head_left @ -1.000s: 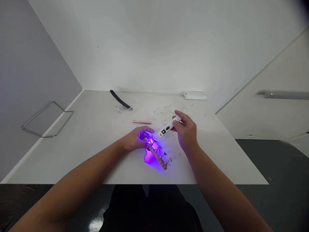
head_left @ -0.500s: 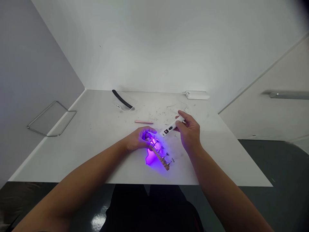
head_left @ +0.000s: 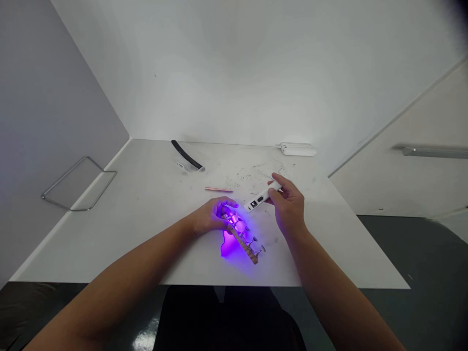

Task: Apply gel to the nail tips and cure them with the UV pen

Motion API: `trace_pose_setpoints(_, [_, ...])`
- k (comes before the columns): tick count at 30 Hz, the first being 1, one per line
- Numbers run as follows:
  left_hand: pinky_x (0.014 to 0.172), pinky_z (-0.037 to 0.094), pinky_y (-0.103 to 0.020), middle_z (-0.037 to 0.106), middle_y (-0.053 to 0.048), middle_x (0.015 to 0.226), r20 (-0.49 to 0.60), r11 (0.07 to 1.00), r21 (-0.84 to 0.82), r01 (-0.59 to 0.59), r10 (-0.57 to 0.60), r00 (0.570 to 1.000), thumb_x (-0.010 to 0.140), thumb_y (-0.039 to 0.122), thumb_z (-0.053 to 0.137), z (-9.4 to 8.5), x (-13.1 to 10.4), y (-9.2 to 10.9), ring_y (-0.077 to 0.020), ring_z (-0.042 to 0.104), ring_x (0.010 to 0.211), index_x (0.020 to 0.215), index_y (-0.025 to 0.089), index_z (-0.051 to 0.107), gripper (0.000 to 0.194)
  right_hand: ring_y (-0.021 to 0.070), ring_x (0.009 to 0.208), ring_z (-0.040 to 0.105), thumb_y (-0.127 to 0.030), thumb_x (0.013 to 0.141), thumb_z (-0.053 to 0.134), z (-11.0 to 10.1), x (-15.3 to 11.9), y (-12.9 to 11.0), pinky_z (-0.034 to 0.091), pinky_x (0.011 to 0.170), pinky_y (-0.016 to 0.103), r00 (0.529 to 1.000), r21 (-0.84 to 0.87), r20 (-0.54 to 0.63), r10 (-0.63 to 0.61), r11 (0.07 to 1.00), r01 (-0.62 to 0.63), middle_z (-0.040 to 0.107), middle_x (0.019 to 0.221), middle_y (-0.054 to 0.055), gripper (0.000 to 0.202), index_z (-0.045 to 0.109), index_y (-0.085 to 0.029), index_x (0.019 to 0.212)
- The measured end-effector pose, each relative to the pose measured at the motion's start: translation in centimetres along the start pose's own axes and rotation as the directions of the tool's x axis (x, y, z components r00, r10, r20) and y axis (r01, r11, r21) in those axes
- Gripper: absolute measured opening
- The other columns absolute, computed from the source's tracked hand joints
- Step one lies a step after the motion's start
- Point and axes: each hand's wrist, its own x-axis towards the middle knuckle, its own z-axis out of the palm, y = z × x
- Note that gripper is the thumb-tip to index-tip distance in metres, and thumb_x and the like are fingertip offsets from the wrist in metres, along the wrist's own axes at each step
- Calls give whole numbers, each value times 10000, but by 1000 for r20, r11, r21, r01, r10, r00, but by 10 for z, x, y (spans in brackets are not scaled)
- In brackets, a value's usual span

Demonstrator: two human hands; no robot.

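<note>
My left hand point(head_left: 215, 214) grips the far end of a narrow wooden nail-tip stand point(head_left: 252, 257), its fingers curled round that end. Several small metal holders point(head_left: 252, 241) stand in a row along the strip, which slants toward the table's front edge. Between thumb and fingers, my right hand point(head_left: 288, 200) holds a white handheld UV lamp point(head_left: 260, 198) with a small display and a dark button. Its tip points at the stand from the upper right. Purple light covers my left fingers and the stand's far end, where glare hides detail.
Behind my hands lies a pink stick point(head_left: 218, 189). Further back are a black curved nail file point(head_left: 186, 155) and a clear piece of plastic point(head_left: 188, 168). A white device point(head_left: 298, 149) rests by the back wall. Dark crumbs dot the table point(head_left: 146, 195); a metal frame point(head_left: 78, 184) stands left.
The whole scene sits a little lower in the picture. Both hands keep their hold, and the purple light still falls on the stand.
</note>
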Motion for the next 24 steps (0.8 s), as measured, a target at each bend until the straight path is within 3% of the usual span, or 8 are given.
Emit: trace_pose_setpoints(24, [586, 468, -272, 597, -4, 720, -7, 998, -24, -51, 51, 999, 551, 131, 754, -4, 3, -6, -137, 601, 625, 1068, 115, 465, 592, 126, 720, 564, -307, 714, 617, 0, -1, -2, 566, 667, 349, 1000, 36, 26, 15, 999, -16, 575, 984, 36, 408, 597, -210, 1110])
